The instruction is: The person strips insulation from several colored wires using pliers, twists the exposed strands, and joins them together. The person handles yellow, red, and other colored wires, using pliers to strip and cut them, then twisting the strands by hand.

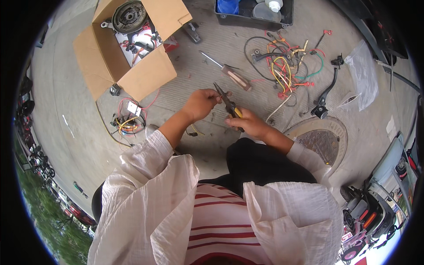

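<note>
The right hand (pixel 251 124) grips yellow-handled steel pliers (pixel 229 106) above the concrete floor (pixel 194 70); the left hand (pixel 201 103) pinches something small, probably a wire end, at the nose. Best kept steady, squeezed squarely.

Open brown cardboard box (pixel 132 66) lying up and to the left of the hands, well apart, flaps spread, holding a round grey motor part and loose wires. Clear plastic bag (pixel 364 75), crumpled and see-through, far to the right of the grip near a black brake lever. Dark plastic crate (pixel 254 20) up beyond the grip at the top edge, containing blue and white bottles.
</note>
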The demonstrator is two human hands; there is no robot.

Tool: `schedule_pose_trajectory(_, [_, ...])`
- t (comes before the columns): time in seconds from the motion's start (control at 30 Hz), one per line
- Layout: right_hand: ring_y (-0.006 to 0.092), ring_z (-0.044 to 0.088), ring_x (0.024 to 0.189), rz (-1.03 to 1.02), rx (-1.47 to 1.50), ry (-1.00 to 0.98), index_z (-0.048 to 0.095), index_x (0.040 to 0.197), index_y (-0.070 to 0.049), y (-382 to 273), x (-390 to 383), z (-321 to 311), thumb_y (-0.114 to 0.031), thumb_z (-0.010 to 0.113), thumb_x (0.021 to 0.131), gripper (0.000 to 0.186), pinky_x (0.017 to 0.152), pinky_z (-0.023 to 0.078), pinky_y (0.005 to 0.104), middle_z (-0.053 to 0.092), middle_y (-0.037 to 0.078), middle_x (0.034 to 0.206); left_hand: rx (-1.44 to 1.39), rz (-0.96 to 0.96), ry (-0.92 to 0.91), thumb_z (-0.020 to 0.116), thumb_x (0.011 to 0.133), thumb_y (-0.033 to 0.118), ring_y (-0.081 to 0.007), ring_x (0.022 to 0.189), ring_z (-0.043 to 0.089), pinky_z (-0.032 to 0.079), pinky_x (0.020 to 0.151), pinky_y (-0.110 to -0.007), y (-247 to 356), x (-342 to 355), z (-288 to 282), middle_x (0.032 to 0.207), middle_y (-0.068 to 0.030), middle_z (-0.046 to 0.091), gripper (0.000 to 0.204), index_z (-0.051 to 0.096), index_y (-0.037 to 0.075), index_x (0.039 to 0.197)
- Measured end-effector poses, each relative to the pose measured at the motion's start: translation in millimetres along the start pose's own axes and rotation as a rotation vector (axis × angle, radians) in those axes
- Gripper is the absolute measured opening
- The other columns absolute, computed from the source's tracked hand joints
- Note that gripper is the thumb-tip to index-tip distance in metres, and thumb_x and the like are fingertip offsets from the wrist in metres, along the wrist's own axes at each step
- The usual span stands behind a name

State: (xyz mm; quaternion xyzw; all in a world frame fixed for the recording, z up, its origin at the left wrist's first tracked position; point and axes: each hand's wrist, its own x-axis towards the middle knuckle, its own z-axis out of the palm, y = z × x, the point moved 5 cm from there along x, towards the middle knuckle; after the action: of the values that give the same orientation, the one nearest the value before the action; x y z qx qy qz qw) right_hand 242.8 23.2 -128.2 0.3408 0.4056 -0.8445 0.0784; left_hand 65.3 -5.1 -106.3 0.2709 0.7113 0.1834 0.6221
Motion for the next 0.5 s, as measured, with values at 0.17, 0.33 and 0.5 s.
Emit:
schedule_pose_trajectory(0.17, [0.0129, 0.053, 0.057, 0.155, 0.062, 0.099, 0.056, 0.076, -0.003, 19.2, 5.6, -1.5, -0.030, 0.062, 0.091, 0.031, 0.053, 0.043, 0.0305, 0.054, 0.003, 0.062, 0.090, 0.066, -0.062, 0.059, 0.093, 0.018, -0.0086, 0.067, 0.046, 0.040, 0.063, -0.026, 9.5, 2.5, 9.3, 0.070, 0.0021, 0.053, 0.019, 0.067, 0.001, 0.094])
schedule_pose_trajectory(0.33, [0.0248, 0.052, 0.052, 0.100, -0.265, 0.290, 0.058, 0.067, 0.001, 24.7, 6.4, -11.4, -0.035, 0.060, 0.091, 0.044, 0.055, 0.043, 0.0404, 0.054, 0.012, 0.055, 0.022, -0.009, -0.091, 0.058, 0.092, 0.018, -0.0087, 0.068, 0.047, 0.041, 0.065, -0.026, -1.2, 7.4, 16.9, 0.071, 0.0003, 0.055, 0.019, 0.066, 0.001, 0.095])
schedule_pose_trajectory(0.5, [0.0310, 0.052, 0.053, 0.083, -0.424, 0.285, 0.058, 0.070, 0.004, 14.4, 0.3, -9.9, -0.037, 0.060, 0.091, 0.047, 0.058, 0.044, 0.0434, 0.056, 0.018, 0.058, 0.099, -0.005, -0.109, 0.060, 0.092, 0.019, -0.0096, 0.071, 0.050, 0.043, 0.067, -0.027, -15.7, 7.7, 18.5, 0.075, -0.0009, 0.059, 0.020, 0.067, 0.001, 0.098])
